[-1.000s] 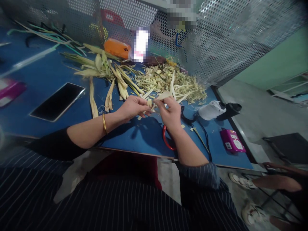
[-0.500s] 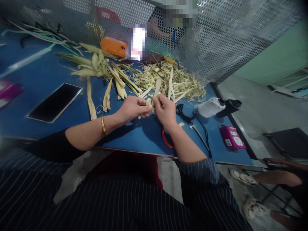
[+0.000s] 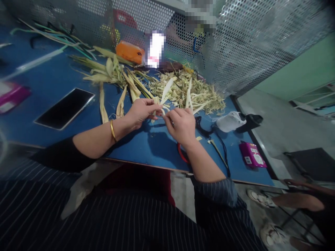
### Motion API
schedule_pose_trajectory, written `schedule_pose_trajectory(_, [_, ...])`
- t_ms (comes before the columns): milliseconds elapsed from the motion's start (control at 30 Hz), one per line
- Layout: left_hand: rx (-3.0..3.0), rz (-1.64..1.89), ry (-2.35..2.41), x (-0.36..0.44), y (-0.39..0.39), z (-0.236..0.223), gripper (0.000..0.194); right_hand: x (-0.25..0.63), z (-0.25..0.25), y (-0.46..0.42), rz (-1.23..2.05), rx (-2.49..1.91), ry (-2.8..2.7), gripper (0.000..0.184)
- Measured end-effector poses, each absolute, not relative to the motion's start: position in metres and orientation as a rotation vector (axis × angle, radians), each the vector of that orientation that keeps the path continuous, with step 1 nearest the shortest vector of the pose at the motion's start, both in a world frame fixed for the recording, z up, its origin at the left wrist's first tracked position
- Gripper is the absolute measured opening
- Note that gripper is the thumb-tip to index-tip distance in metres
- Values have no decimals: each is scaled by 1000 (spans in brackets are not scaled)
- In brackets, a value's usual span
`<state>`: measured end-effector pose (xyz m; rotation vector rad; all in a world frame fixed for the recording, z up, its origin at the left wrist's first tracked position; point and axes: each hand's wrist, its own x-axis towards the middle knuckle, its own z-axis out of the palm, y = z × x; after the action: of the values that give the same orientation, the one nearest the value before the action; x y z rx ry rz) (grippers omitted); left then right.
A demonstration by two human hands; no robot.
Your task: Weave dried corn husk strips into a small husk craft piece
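Just above the blue table [image 3: 157,146], my left hand [image 3: 142,112] pinches a pale corn husk strip [image 3: 168,90] between thumb and fingers. One broad end of it sticks up and away from me. My right hand [image 3: 182,126] is closed at the fingertips on a bent part of the husk, close beside the left. Its fingers partly hide what they grip. Behind both hands lies a heap of shredded husk [image 3: 209,101] with longer pale strips on it. Whole dried corn husks [image 3: 111,73] are spread to the left of the heap.
A dark phone [image 3: 65,108] lies at left. An orange packet [image 3: 130,52] and a lit, blurred screen [image 3: 156,48] stand by the perforated metal screen [image 3: 146,15]. Right of my hands are a red ring-like handle [image 3: 182,153], white bundle [image 3: 230,122] and purple packet [image 3: 252,154]. Someone's legs [image 3: 298,201] show at right.
My hands have drawn slightly apart, and the husk now curves between them. My right hand has turned so its back shows more. The whole view has shifted a little.
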<state>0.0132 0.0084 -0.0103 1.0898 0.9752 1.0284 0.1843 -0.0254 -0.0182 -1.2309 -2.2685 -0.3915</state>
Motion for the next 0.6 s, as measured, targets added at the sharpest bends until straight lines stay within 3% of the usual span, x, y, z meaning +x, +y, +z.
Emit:
schedule_pose_trajectory(133, [1188,1053,1003,14,7,-13,17,172,-23,-28,430,-1262,-2068,34])
schedule_pose_trajectory(233, [1118,1111,1008,15,7,-13,15,170,-28,-23,1181,-1310,-1511,43])
schedule_pose_trajectory(300, [1103,1108,992,16,7,-14,16,172,-29,-19,1452,-1238,-1167,43])
schedule_pose_trajectory(467, [1160,990,929,17,5,-18,16,184,-29,-7,1532,-1034,-653,33])
schedule_pose_trajectory(600, [1131,1012,960,18,6,-18,18,185,-30,-7,1428,-1003,-602,31])
